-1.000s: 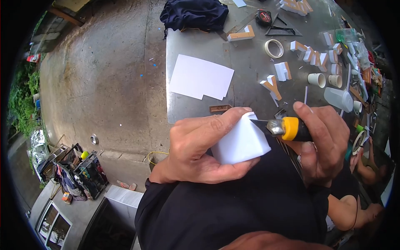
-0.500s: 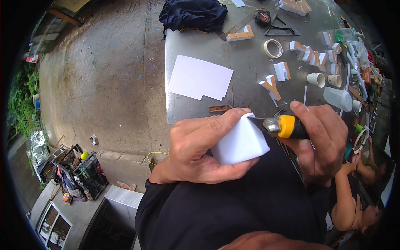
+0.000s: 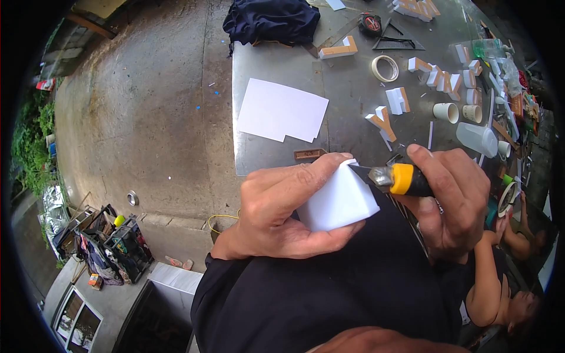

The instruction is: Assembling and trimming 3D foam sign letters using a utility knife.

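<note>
My left hand is closed around a small white block-shaped piece, thumb along its top edge and fingers below. A yellow and black utility knife is gripped in my right hand. Its blade touches, or nearly touches, the upper right edge of the white piece, close to my left thumb tip. Just beyond my hands, a white sheet with a notched edge lies on the metal table. The far side of the white piece and part of the knife handle are hidden.
Several white-and-tan letter-shaped pieces lie on the table, near a tape roll, a tape measure and paper cups. Dark cloth lies at the far left corner. Another person is close on the right.
The knife and my right hand have shifted very slightly left and down, with the blade still at the white piece's edge. My left hand has hardly moved.
</note>
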A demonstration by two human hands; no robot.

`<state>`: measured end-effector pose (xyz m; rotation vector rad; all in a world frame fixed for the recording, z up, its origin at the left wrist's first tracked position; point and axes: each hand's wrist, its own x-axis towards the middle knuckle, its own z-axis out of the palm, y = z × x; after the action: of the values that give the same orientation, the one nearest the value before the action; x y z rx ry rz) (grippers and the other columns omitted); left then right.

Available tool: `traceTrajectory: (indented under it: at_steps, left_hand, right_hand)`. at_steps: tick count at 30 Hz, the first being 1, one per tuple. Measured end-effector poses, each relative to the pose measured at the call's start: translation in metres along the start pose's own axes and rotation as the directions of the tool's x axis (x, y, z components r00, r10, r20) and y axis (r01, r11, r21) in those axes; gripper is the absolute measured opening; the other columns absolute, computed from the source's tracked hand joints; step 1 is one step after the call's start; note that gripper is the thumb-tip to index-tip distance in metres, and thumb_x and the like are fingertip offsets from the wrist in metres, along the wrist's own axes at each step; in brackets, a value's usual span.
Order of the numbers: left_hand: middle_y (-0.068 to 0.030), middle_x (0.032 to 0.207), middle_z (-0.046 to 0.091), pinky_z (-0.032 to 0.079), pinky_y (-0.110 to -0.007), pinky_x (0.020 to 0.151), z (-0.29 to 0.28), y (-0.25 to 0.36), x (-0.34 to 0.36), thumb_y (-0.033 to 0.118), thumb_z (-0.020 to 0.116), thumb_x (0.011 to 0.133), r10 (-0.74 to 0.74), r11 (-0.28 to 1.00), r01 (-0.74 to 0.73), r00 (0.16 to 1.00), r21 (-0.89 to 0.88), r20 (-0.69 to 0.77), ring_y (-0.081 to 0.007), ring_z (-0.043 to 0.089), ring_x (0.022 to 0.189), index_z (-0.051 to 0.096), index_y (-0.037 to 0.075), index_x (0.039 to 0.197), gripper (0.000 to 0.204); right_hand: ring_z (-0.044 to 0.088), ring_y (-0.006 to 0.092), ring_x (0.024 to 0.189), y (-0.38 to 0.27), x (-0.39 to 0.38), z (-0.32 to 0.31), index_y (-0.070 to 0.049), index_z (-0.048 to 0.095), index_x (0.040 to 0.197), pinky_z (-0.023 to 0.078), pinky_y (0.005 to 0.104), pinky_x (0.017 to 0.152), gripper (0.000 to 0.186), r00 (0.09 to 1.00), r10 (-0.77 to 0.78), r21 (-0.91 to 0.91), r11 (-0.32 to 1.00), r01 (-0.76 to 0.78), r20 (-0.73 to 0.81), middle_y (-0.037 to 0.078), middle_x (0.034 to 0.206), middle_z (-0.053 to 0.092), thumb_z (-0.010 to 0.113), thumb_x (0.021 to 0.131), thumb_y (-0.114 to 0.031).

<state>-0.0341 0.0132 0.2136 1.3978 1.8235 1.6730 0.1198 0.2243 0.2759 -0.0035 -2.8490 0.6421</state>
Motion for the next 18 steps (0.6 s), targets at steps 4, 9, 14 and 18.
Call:
traceTrajectory:
  at_steps: [4,9,14,18]
  left_hand:
    - [-0.0199,0.082,0.075,0.058,-0.028,0.064,0.0005,-0.0025,-0.0009,0.025,0.087,0.068,0.01,1.0,-0.01,1.0,-0.001,-0.009,-0.0218,0.077,0.07,0.069,-0.015,0.116,0.065]
    - [-0.0198,0.083,0.076,0.058,-0.028,0.064,0.0012,-0.0031,0.0001,0.025,0.086,0.067,0.009,1.0,-0.009,1.0,-0.014,-0.01,-0.0217,0.077,0.07,0.069,-0.015,0.115,0.065]
    - [-0.0195,0.082,0.075,0.058,-0.028,0.063,0.0003,-0.0024,0.0006,0.025,0.086,0.067,0.008,1.0,-0.008,1.0,0.003,-0.012,-0.0217,0.077,0.07,0.069,-0.015,0.114,0.064]
    - [-0.0191,0.081,0.075,0.057,-0.027,0.063,0.0002,-0.0023,0.0012,0.025,0.086,0.066,-0.006,1.0,0.006,1.0,0.002,0.005,-0.0215,0.076,0.068,0.07,-0.015,0.114,0.064]
  right_hand:
    - [0.06,0.0269,0.064,-0.0009,0.0008,-0.0007,0.005,0.071,0.119,0.048,0.0399,0.057,0.047,1.0,0.014,0.005,1.0,-0.015,0.017,0.012,0.08,0.061,0.059,0.079,-0.018]
    - [0.06,0.0269,0.065,0.0,0.0009,0.0001,0.005,0.071,0.119,0.048,0.0401,0.057,0.048,1.0,0.017,0.013,1.0,-0.017,0.006,0.012,0.08,0.061,0.06,0.078,-0.018]
    - [0.059,0.0264,0.064,-0.0005,0.0013,-0.0004,0.004,0.071,0.119,0.047,0.0401,0.057,0.047,0.999,0.03,0.0,1.0,-0.03,0.02,0.011,0.08,0.06,0.06,0.079,-0.018]
    - [0.059,0.026,0.064,-0.0004,0.0008,-0.0008,0.004,0.071,0.119,0.047,0.0398,0.057,0.047,0.999,0.03,-0.006,1.0,-0.03,0.024,0.01,0.08,0.06,0.06,0.08,-0.019]
